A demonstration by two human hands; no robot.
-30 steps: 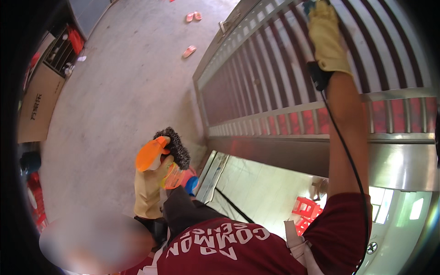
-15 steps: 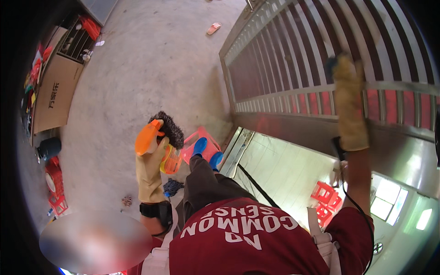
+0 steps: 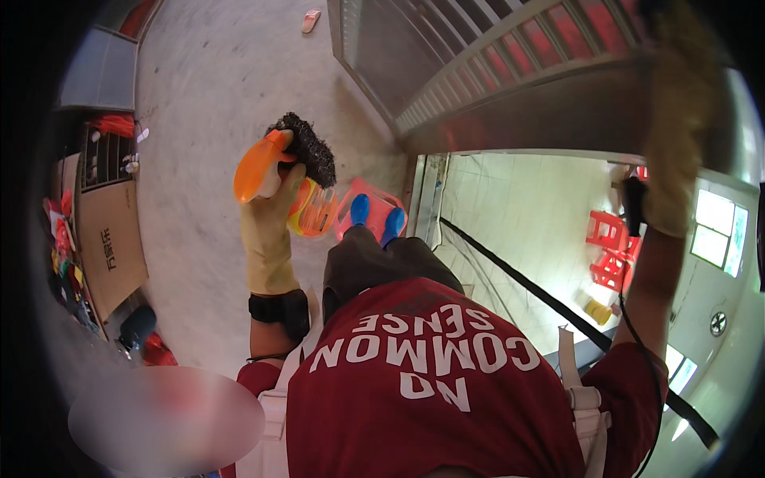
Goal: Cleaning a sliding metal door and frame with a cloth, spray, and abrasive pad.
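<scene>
- Head view: our left hand (image 3: 275, 199) grips the orange-topped spray bottle (image 3: 256, 171) plus a dark fuzzy pad (image 3: 309, 150), over the floor (image 3: 191, 119);
- our right hand (image 3: 679, 52) is blurry near the metal gate (image 3: 518, 103); can't tell its grip

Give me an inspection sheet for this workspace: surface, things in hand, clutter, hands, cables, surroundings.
Surface: grey floor; blue shoes on a pink stool.
Things in hand: spray bottle, shaggy dark pad.
Clutter: slipper, cardboard box.
Hands: left hand gloved, holding bottle and pad; right hand gloved, blurred, grip unclear.
Cables: thin black cable along right arm.
Surroundings: metal door ahead; red stools at right.
</scene>
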